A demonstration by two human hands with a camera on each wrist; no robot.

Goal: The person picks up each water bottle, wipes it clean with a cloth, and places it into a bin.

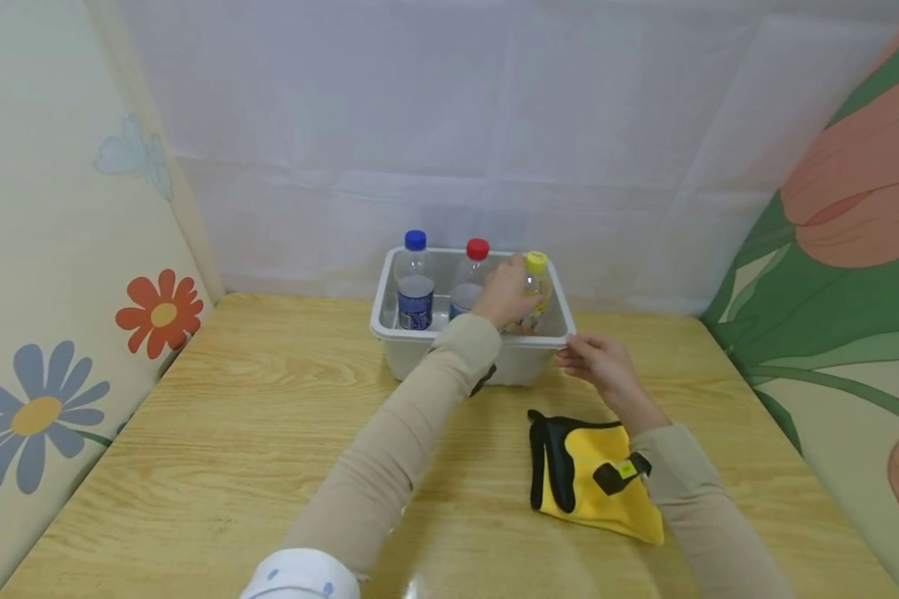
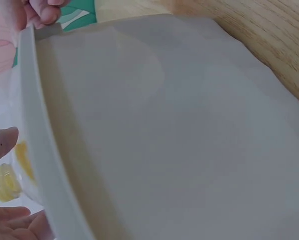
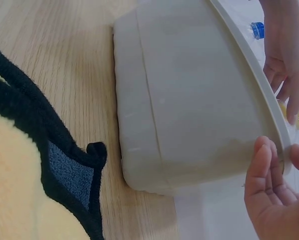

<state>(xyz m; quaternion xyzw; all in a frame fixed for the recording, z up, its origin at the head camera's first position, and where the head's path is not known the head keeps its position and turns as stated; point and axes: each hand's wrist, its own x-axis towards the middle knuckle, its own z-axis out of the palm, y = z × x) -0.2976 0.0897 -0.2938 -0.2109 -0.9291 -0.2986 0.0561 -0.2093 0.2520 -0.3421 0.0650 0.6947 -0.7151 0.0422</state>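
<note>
A white plastic tub (image 1: 460, 362) stands near the back of the table with three clear bottles in it. Blue-capped is the left bottle (image 1: 415, 283); the middle bottle (image 1: 470, 279) has a red cap. My left hand (image 1: 504, 291) reaches over the front rim to the yellow-capped bottle (image 1: 536, 270). In the left wrist view its thumb and fingers are spread either side of that bottle's yellow cap (image 2: 4, 182), with gaps showing. At the front right corner my right hand (image 1: 599, 366) pinches the rim, thumb on top and fingers (image 3: 262, 170) below.
A yellow cloth item with black trim (image 1: 592, 474) lies on the wooden table (image 1: 232, 466), in front of the tub and partly under the right forearm. White sheeting (image 1: 345, 125) hangs behind, and flowered panels (image 1: 854, 249) flank both sides.
</note>
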